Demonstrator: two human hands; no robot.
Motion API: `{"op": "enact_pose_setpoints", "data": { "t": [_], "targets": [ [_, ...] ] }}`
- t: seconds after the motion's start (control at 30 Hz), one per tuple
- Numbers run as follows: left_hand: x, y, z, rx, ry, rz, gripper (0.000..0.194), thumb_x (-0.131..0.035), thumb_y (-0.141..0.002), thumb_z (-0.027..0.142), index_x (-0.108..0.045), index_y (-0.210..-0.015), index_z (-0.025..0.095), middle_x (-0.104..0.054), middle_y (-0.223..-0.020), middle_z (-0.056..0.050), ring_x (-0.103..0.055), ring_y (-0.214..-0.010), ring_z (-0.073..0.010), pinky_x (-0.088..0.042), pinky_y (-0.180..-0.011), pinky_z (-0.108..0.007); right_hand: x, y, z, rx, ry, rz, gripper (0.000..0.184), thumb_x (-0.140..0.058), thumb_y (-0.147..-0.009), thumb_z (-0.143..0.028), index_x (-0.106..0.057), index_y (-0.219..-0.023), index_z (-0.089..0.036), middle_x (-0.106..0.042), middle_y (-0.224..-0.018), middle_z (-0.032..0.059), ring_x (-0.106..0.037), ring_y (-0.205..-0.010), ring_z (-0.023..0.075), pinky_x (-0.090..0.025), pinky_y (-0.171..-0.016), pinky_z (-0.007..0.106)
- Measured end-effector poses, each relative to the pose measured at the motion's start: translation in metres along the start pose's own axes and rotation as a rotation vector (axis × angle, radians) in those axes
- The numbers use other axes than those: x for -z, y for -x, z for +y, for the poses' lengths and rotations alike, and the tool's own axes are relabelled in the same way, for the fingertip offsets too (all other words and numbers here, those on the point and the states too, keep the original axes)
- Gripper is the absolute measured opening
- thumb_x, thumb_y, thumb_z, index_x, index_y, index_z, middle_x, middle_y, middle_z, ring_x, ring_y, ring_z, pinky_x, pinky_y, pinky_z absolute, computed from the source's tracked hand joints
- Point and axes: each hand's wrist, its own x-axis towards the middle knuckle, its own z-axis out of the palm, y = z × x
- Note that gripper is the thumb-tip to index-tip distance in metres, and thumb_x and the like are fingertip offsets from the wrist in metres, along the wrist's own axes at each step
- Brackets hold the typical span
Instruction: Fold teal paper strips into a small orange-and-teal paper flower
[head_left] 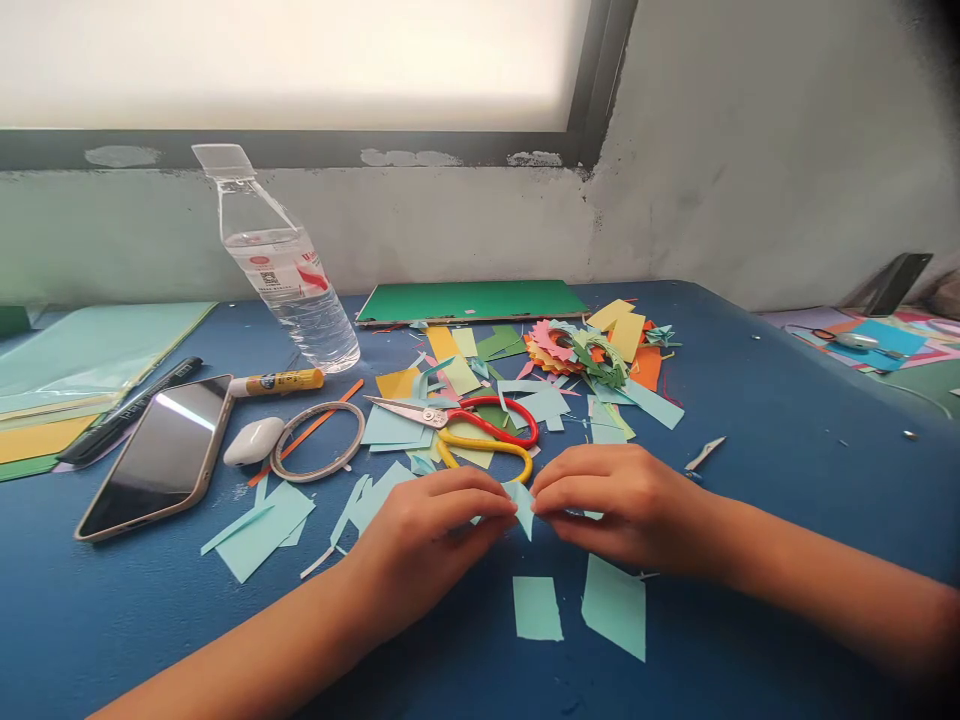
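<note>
Between my two hands is a small folded piece of light blue paper point(523, 508), its lower corner pointing down. My left hand point(442, 520) pinches its left side between thumb and fingers. On the right edge, my right hand point(611, 500) has its fingertips closed in a pinch too. Just beyond the hands lie scissors point(480, 425) with one red and one yellow handle loop, blades pointing left. Two loose light blue paper pieces, a small rectangle point(538, 608) and a larger slanted one point(616, 608), lie flat on the table nearer me.
Paper scraps cover the table's middle, with folded paper rings point(600, 350) and a green board point(472, 302) behind. Leftward are a tape roll point(319, 440), white earbud case point(255, 441), phone point(161, 450), glue stick point(277, 383), marker point(139, 405) and water bottle point(289, 270).
</note>
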Motion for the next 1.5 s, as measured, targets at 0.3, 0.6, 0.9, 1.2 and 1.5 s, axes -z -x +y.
{"op": "enact_pose_setpoints", "data": {
  "t": [0.3, 0.6, 0.9, 1.2, 1.5],
  "targets": [
    [-0.003, 0.003, 0.002, 0.058, -0.072, -0.034, 0.012, -0.057, -0.08, 0.009, -0.067, -0.081, 0.017, -0.072, -0.078, -0.003, -0.067, -0.068, -0.0136, -0.054, -0.063, -0.022, -0.008, 0.001, -0.005, -0.118, -0.071, -0.022, 0.02, -0.051, -0.084, -0.003, -0.064, -0.094, -0.014, -0.066, -0.09, 0.0079, -0.061, -0.082, 0.0166, -0.049, -0.073, 0.026],
    [-0.01, 0.006, 0.007, 0.122, -0.048, -0.174, 0.014, -0.054, -0.079, 0.006, -0.063, -0.075, 0.015, -0.067, -0.072, -0.003, -0.062, -0.065, -0.0137, -0.049, -0.06, -0.023, -0.011, 0.0, -0.013, -0.29, -0.129, -0.103, 0.022, -0.057, -0.072, 0.002, -0.063, -0.086, -0.015, -0.066, -0.08, 0.0015, -0.058, -0.07, 0.0132, -0.044, -0.064, 0.021],
    [-0.01, 0.007, 0.013, 0.187, -0.091, -0.204, 0.014, -0.056, -0.076, 0.005, -0.062, -0.076, 0.018, -0.065, -0.07, 0.001, -0.059, -0.064, -0.0137, -0.046, -0.059, -0.024, -0.011, -0.004, -0.01, -0.381, -0.183, -0.159, 0.019, -0.059, -0.071, 0.002, -0.062, -0.078, -0.014, -0.062, -0.071, -0.0017, -0.053, -0.063, 0.0089, -0.039, -0.059, 0.016],
    [-0.014, 0.007, 0.016, 0.222, -0.233, -0.161, 0.015, -0.059, -0.075, 0.009, -0.064, -0.084, 0.02, -0.067, -0.071, 0.0, -0.062, -0.064, -0.0171, -0.047, -0.057, -0.028, -0.01, -0.003, -0.01, -0.414, -0.207, -0.163, 0.02, -0.057, -0.068, 0.003, -0.062, -0.073, -0.016, -0.06, -0.066, -0.0027, -0.053, -0.06, 0.0094, -0.04, -0.057, 0.016],
    [-0.015, 0.004, 0.02, 0.382, -0.174, -0.174, 0.019, -0.065, -0.073, 0.009, -0.064, -0.086, 0.022, -0.068, -0.077, 0.002, -0.063, -0.072, -0.0173, -0.05, -0.061, -0.027, -0.013, -0.002, -0.007, -0.416, -0.239, -0.133, 0.016, -0.058, -0.07, 0.0, -0.061, -0.076, -0.015, -0.06, -0.068, -0.0017, -0.054, -0.058, 0.0092, -0.041, -0.055, 0.016]
  ]
}}
